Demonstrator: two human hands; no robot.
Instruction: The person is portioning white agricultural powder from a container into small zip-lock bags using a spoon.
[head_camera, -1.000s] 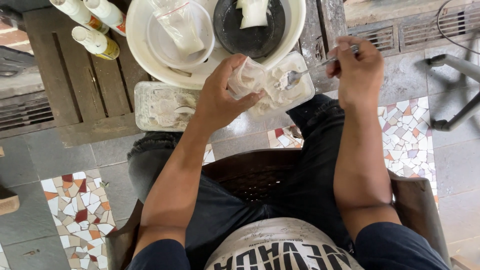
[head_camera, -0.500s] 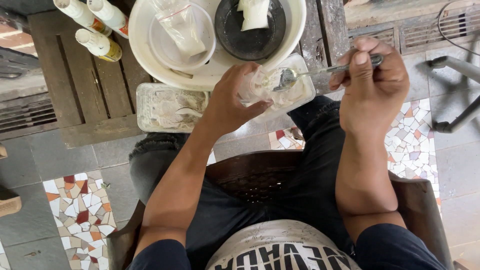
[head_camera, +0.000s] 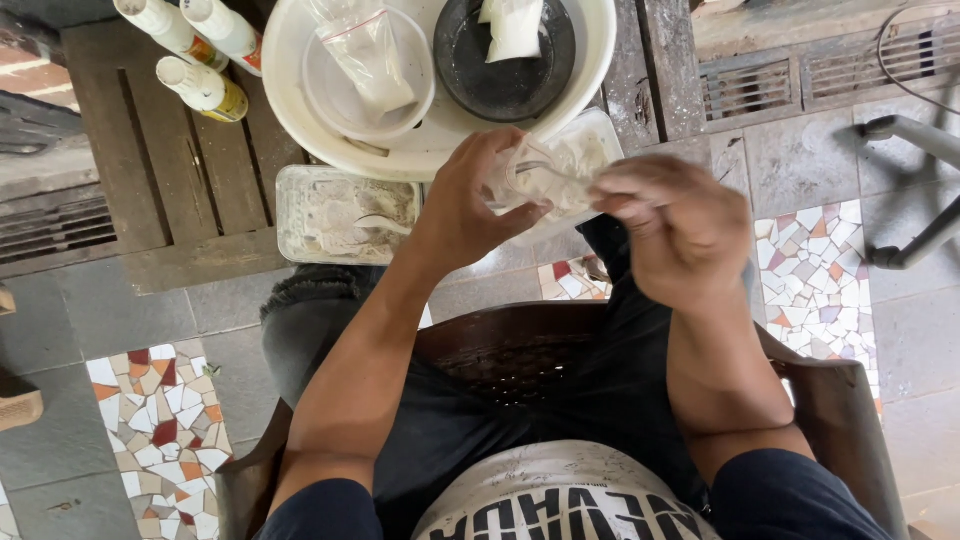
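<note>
I look down on grey paving with mosaic tiles (head_camera: 165, 420) and a wooden table (head_camera: 150, 180). White bottles (head_camera: 200, 85) stand beside the basin (head_camera: 290, 95). My left hand (head_camera: 470, 200) grips a small plastic bag (head_camera: 520, 175); my right hand (head_camera: 680, 225) is blurred, closed on a spoon (head_camera: 545, 170) in it.

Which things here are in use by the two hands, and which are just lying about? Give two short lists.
In use:
left hand
right hand
small clear bag
spoon
tray of white filling

Lying about:
three bottles
second tray
black bowl
white basin
</note>
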